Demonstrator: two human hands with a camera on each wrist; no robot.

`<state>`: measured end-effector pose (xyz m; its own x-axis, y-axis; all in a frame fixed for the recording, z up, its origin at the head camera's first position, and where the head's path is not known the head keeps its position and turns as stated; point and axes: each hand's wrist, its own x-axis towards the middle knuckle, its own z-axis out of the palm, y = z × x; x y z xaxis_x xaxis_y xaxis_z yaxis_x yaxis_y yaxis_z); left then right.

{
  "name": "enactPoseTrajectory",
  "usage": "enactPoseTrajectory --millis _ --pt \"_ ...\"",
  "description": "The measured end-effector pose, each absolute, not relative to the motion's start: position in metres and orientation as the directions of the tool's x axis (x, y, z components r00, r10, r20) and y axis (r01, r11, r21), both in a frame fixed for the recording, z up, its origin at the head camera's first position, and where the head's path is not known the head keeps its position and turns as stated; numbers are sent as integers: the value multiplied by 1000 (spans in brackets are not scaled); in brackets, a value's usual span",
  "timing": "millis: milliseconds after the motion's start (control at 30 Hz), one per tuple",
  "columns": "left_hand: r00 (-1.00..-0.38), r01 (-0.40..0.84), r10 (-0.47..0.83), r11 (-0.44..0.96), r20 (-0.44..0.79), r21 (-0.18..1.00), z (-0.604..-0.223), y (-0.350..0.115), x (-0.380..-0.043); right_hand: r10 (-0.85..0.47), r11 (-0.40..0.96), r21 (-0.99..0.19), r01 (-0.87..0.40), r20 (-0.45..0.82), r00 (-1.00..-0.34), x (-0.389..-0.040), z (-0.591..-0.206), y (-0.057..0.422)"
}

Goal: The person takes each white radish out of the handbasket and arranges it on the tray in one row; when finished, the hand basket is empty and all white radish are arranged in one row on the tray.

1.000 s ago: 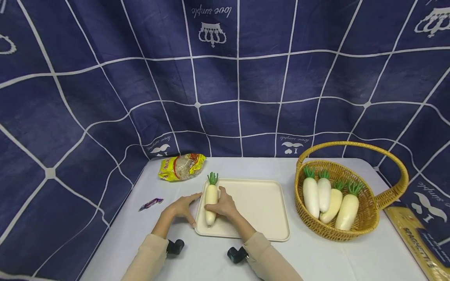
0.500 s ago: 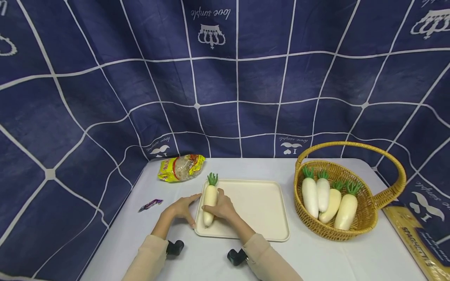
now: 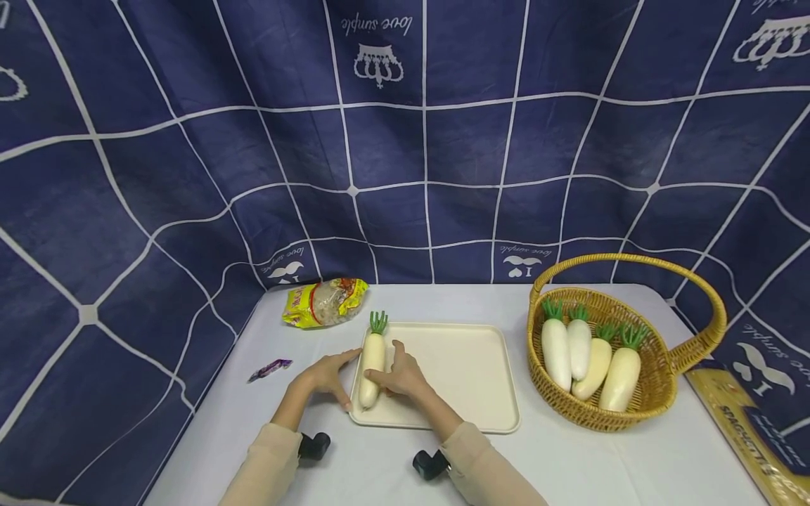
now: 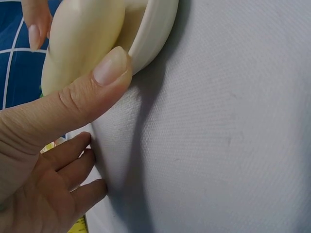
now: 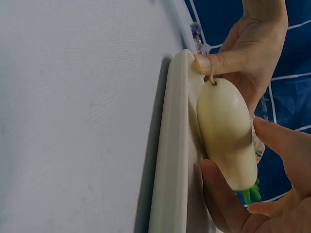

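The tray [image 3: 458,372] spans lower centre; the white radish [image 3: 374,353] lies along its left side. The right hand [image 3: 406,377] touches it, fingers loosely spread: light, even contact should prevent rolling. The left hand [image 3: 324,373], fingers wide, can brace the rim.

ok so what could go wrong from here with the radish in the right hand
The radish is rounded, so it might roll if the right hand lets go abruptly. The left hand is right at the left rim of the tray, so a careless move could nudge the tray.
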<state>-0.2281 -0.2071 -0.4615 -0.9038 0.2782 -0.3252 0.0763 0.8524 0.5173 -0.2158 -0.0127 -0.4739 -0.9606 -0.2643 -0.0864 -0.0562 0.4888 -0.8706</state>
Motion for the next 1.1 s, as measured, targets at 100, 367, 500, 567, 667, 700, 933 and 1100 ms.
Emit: enactPoseTrajectory --millis 100,367,500,567,667,700,933,1100 --pt "-904 73 274 856 -328 512 -461 -207 -229 -261 511 -858 -59 -90 -961 -214 -474 -7" --pt "-905 68 271 852 -327 518 -462 -208 -229 -267 480 -876 -48 -94 -959 -215 -477 0" --pt "-905 68 272 851 -327 520 -462 -208 -228 -259 498 -863 -89 -50 -964 -217 -480 -5" --pt "-903 66 272 852 -332 519 -462 -208 -228 -248 507 -855 -108 -24 -968 -218 -481 -10" --pt "-900 71 277 855 -336 514 -461 -207 -228 -222 514 -850 -114 -3 -975 -219 -483 -17" --pt "-899 71 277 856 -338 512 -461 -207 -227 -212 519 -847 -115 2 -977 -219 -483 -19" --pt "-893 91 299 852 -336 516 -459 -205 -227 -168 563 -822 -84 -14 -986 -222 -482 -30" --pt "-896 90 296 852 -332 516 -459 -205 -227 -131 587 -807 -55 -28 -991 -221 -477 -34"
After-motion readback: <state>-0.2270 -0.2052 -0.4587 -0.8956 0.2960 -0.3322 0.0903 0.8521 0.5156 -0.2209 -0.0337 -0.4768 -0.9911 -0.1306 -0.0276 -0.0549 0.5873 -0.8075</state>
